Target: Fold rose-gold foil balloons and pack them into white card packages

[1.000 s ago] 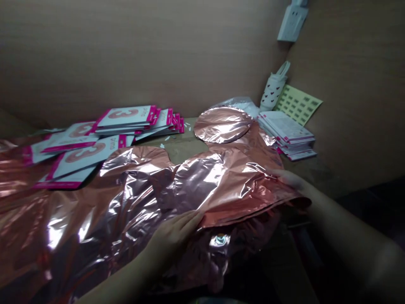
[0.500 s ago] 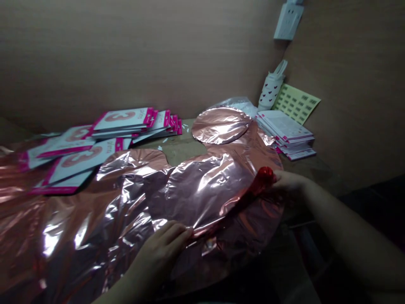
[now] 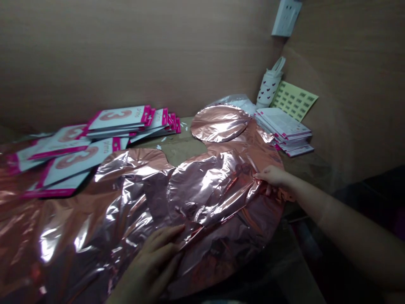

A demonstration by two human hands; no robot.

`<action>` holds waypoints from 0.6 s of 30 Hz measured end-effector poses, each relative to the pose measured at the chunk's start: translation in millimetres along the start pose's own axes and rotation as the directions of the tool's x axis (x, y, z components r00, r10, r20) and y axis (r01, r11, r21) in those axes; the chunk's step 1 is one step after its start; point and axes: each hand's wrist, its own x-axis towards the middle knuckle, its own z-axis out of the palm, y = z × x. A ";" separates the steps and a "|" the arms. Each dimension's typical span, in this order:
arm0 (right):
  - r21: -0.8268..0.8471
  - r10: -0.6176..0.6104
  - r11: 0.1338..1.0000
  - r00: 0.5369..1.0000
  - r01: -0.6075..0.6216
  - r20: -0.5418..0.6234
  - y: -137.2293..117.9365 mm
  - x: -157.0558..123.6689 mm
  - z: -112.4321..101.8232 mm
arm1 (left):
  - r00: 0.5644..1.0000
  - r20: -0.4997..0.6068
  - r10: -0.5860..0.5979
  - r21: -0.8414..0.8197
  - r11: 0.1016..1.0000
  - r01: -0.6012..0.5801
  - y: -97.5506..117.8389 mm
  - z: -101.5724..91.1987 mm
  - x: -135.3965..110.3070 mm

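Rose-gold foil balloons (image 3: 133, 185), flat and shiny, lie spread across the table, with rounded outlines and many creases. My right hand (image 3: 272, 177) pinches the edge of a foil balloon (image 3: 228, 202) between thumb and fingers, right of centre. Lower down, my left hand (image 3: 155, 257) holds the near end of that same edge, with the foil between its thumb and fingers. The balloon's edge stretches diagonally between both hands, partly folded over. A round foil end (image 3: 221, 122) lies flat behind them.
Several white and pink packets (image 3: 117, 118) printed with a 3 are piled at the back left. At the back right are a packet stack (image 3: 284, 126), a white heart-patterned cup (image 3: 268, 88) and a yellow label sheet (image 3: 294, 101). Wooden walls (image 3: 142, 55) enclose the table.
The narrow, rolled-looking foil strip between my hands now lies wider and flatter. My right hand has moved slightly left, and my left hand slightly down.
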 end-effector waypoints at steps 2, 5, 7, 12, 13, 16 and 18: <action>0.001 0.002 1.000 1.000 -0.002 -0.020 1.4 0.5 0.1 | 0.999 0.044 0.018 0.016 1.000 -0.018 -0.4 -13.2 -2.0; 0.009 0.013 1.000 0.999 -0.013 -0.047 3.8 1.0 -1.0 | 0.998 -0.009 0.067 0.104 0.992 -0.065 5.8 -32.6 1.5; 0.008 0.011 1.000 0.999 -0.010 -0.051 4.0 0.5 -0.6 | 0.984 -0.139 0.110 0.163 0.983 -0.087 17.8 -35.8 15.0; 0.015 -0.006 1.000 0.998 0.007 -0.055 2.7 -3.3 7.0 | 0.914 0.110 0.390 0.082 0.913 -0.399 51.9 -0.2 85.7; 0.019 -0.010 1.000 0.999 0.011 -0.050 3.6 -3.5 8.1 | 0.895 0.222 0.388 0.074 0.908 -0.412 54.1 9.3 98.7; 0.032 -0.033 0.999 0.999 0.033 -0.005 9.6 -2.7 3.5 | 0.875 0.414 0.251 0.133 0.934 -0.331 49.6 30.0 119.4; -0.014 -0.062 0.998 0.998 0.062 0.001 14.1 -3.3 -7.9 | 0.878 0.436 0.195 0.162 0.943 -0.289 42.9 35.2 119.1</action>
